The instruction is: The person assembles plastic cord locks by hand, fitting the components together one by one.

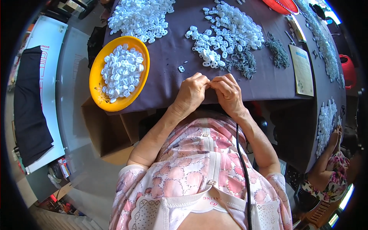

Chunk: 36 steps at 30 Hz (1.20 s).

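My left hand (193, 92) and my right hand (228, 92) meet fingertip to fingertip over the near edge of the table. Both are closed in a pinch, and whatever sits between the fingers is too small and covered to name. Just beyond them spreads a pile of small white oval plastic pieces with holes (239, 30). Against its near right side lies a heap of tiny dark grey parts (245, 63). A single white piece with dark holes (181, 69) rests alone by my left hand. To the left, a yellow oval plate (143, 82) holds many white pieces.
Another white heap (142, 17) lies at the far left of the dark tablecloth (168, 51). More grey parts (278, 51), a booklet (301, 71) and a red basket (281, 5) are rightward. An open cardboard box (103, 132) stands below. Another person's arm (326, 163) reaches toward pieces at right.
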Tool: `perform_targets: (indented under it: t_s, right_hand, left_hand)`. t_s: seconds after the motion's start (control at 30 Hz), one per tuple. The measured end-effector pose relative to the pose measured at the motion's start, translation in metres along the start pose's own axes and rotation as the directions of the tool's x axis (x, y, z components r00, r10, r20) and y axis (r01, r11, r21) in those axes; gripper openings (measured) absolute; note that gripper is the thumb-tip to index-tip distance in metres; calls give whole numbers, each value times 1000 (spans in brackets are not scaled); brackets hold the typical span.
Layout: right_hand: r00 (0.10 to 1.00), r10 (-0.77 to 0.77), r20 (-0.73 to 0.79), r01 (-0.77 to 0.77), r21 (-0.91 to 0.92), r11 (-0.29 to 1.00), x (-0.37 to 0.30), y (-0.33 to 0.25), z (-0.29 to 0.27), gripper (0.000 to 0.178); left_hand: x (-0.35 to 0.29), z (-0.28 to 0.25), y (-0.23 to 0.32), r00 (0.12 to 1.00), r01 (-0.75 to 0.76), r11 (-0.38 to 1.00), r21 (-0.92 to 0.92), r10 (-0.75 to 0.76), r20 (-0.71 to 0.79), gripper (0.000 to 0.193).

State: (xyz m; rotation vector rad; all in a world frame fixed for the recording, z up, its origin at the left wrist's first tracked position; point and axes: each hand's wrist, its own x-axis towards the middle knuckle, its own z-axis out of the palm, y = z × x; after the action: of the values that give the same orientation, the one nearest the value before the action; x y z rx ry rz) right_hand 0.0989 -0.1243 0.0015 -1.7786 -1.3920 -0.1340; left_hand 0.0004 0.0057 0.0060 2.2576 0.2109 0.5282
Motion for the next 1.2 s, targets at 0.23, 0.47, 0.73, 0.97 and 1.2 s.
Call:
perform_targets:
  t_s: [0.23, 0.47, 0.73, 0.97, 1.2]
  right_hand:
    - [993, 114, -8, -113, 62, 992, 5, -5, -2, 31]
    - [992, 126, -9, -125, 48, 991, 4, -6, -1, 36]
    - [991, 129, -29, -128, 36, 991, 4, -5, 1, 31]
    - [991, 130, -32, -129, 45, 991, 5, -8, 1, 29]
    - [987, 159, -37, -157, 71, 985, 6, -10, -2, 21]
  left_hand:
    - [3, -7, -1, 968, 250, 914, -319, -244, 58, 8]
    - [6, -6, -4, 960, 279, 896, -345, -261, 99, 11]
    - [7, -7, -6, 949, 313, 898, -310, -283, 138, 11]
    - [2, -5, -5, 979, 200, 951, -236, -201, 21, 9]
    - [-8, -26, -6, 950, 288, 920, -267, -308, -38, 10]
